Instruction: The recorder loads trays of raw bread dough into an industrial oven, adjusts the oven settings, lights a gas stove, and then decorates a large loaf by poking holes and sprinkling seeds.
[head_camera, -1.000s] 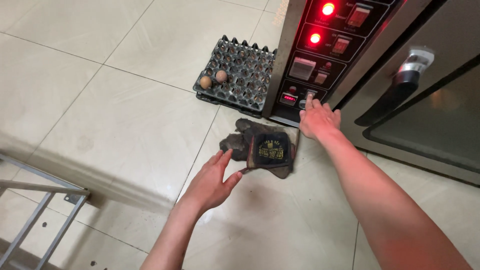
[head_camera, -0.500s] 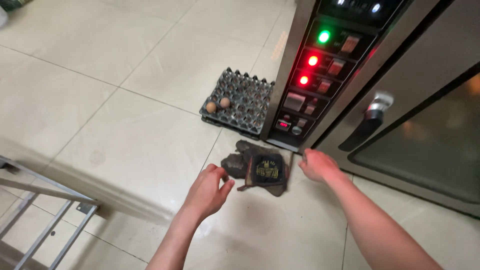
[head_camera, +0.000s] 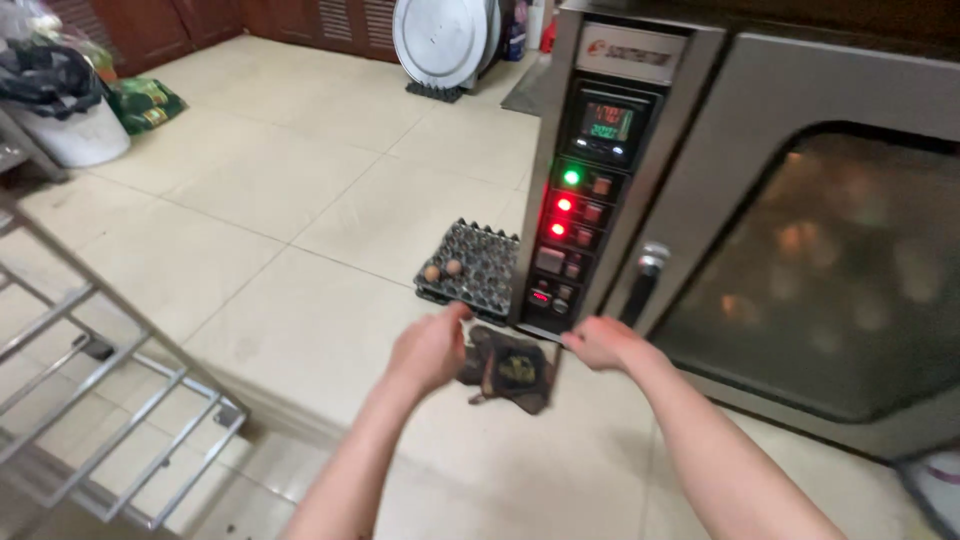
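1. Low down, both bare hands hang over a dark oven mitt (head_camera: 515, 372) that lies crumpled on the pale tiled floor (head_camera: 300, 180), just in front of the oven's control column
2. Left hand (head_camera: 432, 348): back of the hand faces the camera, fingers curled loosely inward, tips near the mitt's left edge; whether they touch the cloth cannot be told, and nothing is seen gripped
3. Right hand (head_camera: 603, 342): just to the right of the mitt, fingers bent and drawn together, pointing toward the left hand; it appears to hold nothing, and contact with the mitt cannot be told
4. Mitt: dark brown or black fabric with a yellowish patch on top, lying between the two hands
5. Oven (head_camera: 800, 260): steel-fronted, with a glass door glowing orange inside and an upright door handle (head_camera: 645, 280) beside the control panel (head_camera: 580, 220); one green lamp and two red lamps lit, a small display above them
6. Egg tray (head_camera: 475, 268): dark, flat on the floor beyond the mitt and against the oven's base, two brown eggs (head_camera: 443, 270) at its near left corner
7. Metal rack (head_camera: 90, 390) at lower left; round metal lid (head_camera: 445, 40) leaning at the far wall; white bucket (head_camera: 70, 130) at upper left
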